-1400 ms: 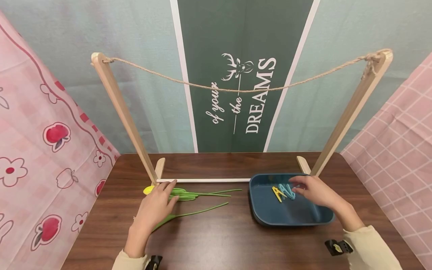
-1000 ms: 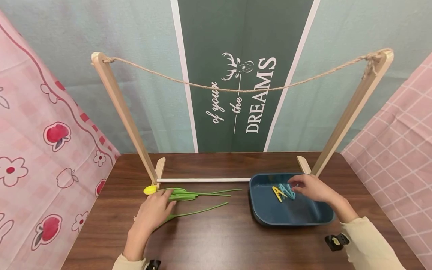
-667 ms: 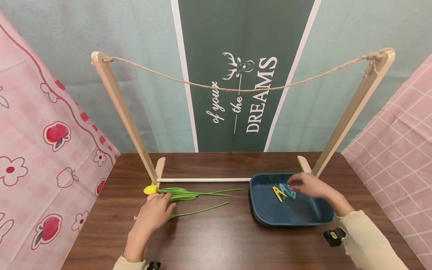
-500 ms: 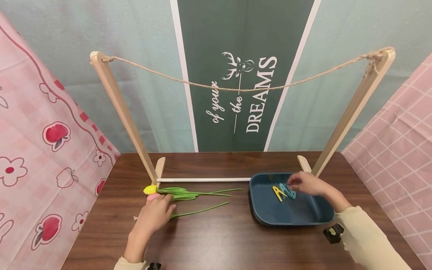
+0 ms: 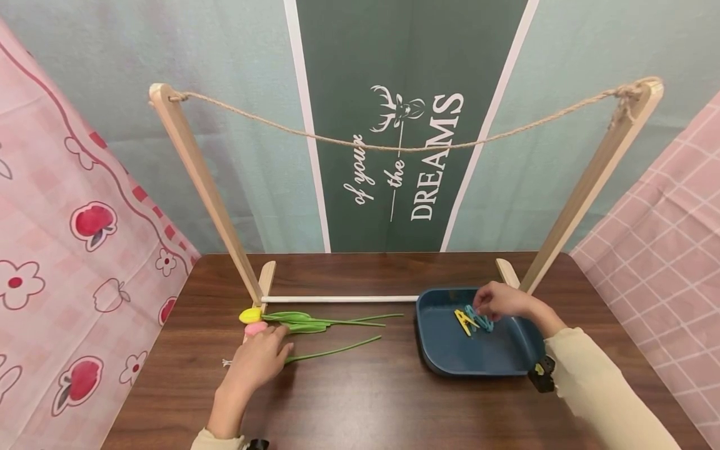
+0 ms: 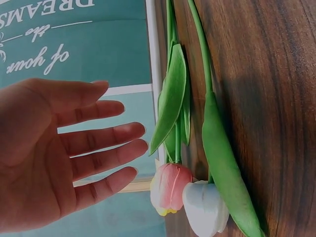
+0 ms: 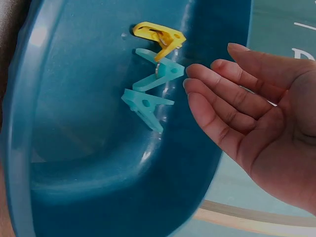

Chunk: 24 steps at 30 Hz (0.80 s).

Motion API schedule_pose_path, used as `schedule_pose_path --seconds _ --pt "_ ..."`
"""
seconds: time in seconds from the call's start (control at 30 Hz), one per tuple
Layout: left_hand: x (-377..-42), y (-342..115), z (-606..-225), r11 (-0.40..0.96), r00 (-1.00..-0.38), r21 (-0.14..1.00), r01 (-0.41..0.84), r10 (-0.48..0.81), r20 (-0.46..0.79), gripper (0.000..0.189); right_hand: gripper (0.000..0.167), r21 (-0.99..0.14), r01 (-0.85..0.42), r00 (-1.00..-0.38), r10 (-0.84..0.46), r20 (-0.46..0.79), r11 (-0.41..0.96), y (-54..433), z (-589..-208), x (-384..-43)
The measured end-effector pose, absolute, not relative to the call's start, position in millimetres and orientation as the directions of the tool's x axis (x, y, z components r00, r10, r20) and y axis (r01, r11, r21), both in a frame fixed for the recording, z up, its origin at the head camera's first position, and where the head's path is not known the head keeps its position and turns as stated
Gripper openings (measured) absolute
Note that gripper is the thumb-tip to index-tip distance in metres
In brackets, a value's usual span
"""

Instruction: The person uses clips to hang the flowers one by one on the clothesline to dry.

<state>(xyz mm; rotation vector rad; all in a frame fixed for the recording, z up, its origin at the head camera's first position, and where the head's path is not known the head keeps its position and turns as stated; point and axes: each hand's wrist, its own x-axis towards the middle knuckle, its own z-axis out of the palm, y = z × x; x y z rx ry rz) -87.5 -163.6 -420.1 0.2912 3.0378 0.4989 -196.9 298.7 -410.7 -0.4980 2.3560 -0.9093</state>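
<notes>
Head camera's view gave me the writing first: white letters turned on their side up a dark green panel (image 5: 337,37), reading "of your", "the" and a bold "DREAMS" (image 5: 430,159), with an antlered deer head (image 5: 406,111) drawn beside them. In front hung a sagging rope (image 5: 388,149), tied between two wooden posts (image 5: 593,181).

On the brown table (image 5: 365,400) lay the tulips, stems pointing toward the person's right. One bloom was yellow (image 5: 250,315), and just beside it was a pink tulip (image 5: 256,329), paler toward its edges. The left wrist camera showed a white tulip (image 6: 205,207) next to the pink one, with a long, thick green leaf (image 6: 224,163) along it. The left hand (image 5: 257,359) was over the flowers, fingers fairly straight and somewhat apart, gripping nothing; I couldn't tell whether it touched them.

To the right sat a deep blue tray (image 5: 484,362) with rounded corners. Inside lay three small clips: a yellow clip (image 7: 160,37) overlapping a teal clip (image 7: 170,71), and a second teal clip (image 7: 146,106) near that. The right hand (image 5: 506,300) reached into the tray, fingers gently bent, thumb apart, holding nothing, their tips just beside the middle clip.
</notes>
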Motion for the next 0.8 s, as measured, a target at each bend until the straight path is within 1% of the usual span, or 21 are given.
schedule_pose_path --seconds 0.2,0.6,0.8 --pt "-88 -164 -421 0.927 -0.981 0.333 0.171 0.192 -0.029 0.027 0.008 -0.713 -0.065 -0.774 -0.487 -0.405 0.698 298 -416 -201" --pt "-87 -164 -424 0.920 -0.980 0.344 0.187 0.198 0.003 0.026 0.004 -0.682 -0.047 -0.773 -0.460 -0.438 0.730 296 -426 -206" --pt "-86 -164 -424 0.923 -0.981 0.341 0.181 0.196 -0.010 0.026 0.008 -0.692 0.004 -0.775 -0.435 -0.459 0.722 295 -432 -207"
